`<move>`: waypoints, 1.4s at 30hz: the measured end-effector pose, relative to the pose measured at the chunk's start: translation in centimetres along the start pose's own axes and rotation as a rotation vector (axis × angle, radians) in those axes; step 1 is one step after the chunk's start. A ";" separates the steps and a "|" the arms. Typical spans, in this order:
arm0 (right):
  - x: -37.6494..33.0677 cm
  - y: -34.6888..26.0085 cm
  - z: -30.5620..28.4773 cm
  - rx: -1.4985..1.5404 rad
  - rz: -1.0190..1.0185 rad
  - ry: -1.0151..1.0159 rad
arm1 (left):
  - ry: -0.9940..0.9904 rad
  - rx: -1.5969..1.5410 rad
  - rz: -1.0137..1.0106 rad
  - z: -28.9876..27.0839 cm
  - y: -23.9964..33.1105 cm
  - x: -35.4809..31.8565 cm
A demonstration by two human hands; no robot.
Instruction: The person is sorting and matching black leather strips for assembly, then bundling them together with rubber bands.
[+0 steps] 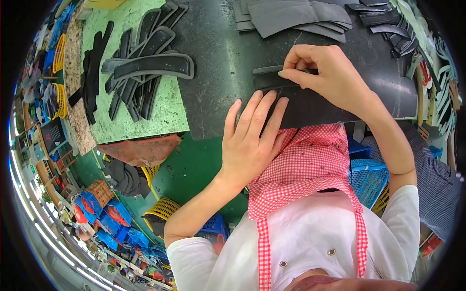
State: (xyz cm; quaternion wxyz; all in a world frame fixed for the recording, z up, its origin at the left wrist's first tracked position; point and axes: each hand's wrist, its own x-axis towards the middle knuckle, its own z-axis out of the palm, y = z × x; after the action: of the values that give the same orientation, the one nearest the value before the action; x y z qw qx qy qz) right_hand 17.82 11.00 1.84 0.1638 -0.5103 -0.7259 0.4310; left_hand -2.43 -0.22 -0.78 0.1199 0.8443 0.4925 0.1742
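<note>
Black sheet material, matte and flexible: one flat piece (310, 104) is lying at the near edge of a dark grey worktop (218, 63), directly in front of the person.

Left hand (250, 140): lying open, palm down, fingers spread and extended, fingertips pressing on the near left edge of the black piece. It is grasping nothing, only resting on the piece.

Right hand (325, 72): curled, thumb and forefinger pinching a narrow black strip (272, 72) along the upper edge of the same piece; the remaining fingers are folded over it.

Apron (306, 165): red-and-white checked cloth, hanging just below the worktop edge, worn over a white garment.

Green mat (165, 111): covering the left part of the bench, beside the dark worktop. A heap of curved black strips (141, 63) is lying on it, overlapping one another, well apart from both hands.

Grey cut pieces (291, 17): stacked at the far edge of the worktop, beyond the right hand. More dark strips (388, 26) are sitting at the far right.

Blue basket (366, 177): standing under the bench at the right. Yellow baskets (162, 208) are standing on the floor at the left.
</note>
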 end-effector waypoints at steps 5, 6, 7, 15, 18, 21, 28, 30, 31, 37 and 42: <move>-0.2 0.2 0.2 -0.056 -0.012 0.059 | 0.046 -0.103 0.013 -0.2 -0.4 1.0; -0.3 0.0 0.1 -0.058 -0.023 0.064 | 0.075 -0.129 0.007 -0.1 -0.4 1.4; -0.3 0.0 -0.1 -0.059 -0.040 0.059 | 0.076 -0.139 0.008 0.0 -0.3 1.5; -6.1 4.3 -6.5 0.181 0.401 -0.057 | 0.032 0.137 -0.004 0.3 0.3 2.3; -6.7 4.4 -6.1 0.147 0.388 0.056 | 0.031 0.143 0.026 0.3 0.0 2.8; -6.4 4.0 -5.9 0.044 0.360 0.059 | 0.002 0.122 -0.017 -0.6 0.3 4.1; -5.6 4.4 -7.2 -0.305 0.200 0.092 | -0.106 -0.077 0.264 2.4 1.8 5.7; -4.7 4.6 -7.0 -0.178 0.079 0.187 | -0.054 -0.196 0.369 1.1 0.6 4.7; -4.3 4.6 -6.7 -0.057 -0.026 0.276 | -0.052 -0.241 0.419 0.1 -0.2 4.0; 2.3 4.3 -3.2 -0.440 -0.555 0.638 | 0.324 0.412 -0.011 -6.7 -7.9 4.2; 5.0 5.5 -2.5 -0.408 -0.579 0.608 | 0.247 -0.246 0.023 -1.0 -5.3 11.3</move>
State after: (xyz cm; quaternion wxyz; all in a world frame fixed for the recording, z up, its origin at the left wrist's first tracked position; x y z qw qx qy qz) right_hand 20.65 17.13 -2.08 0.3789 -0.4117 -0.8275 0.0468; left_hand -1.91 12.21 0.17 0.1590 0.8009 0.4689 0.3369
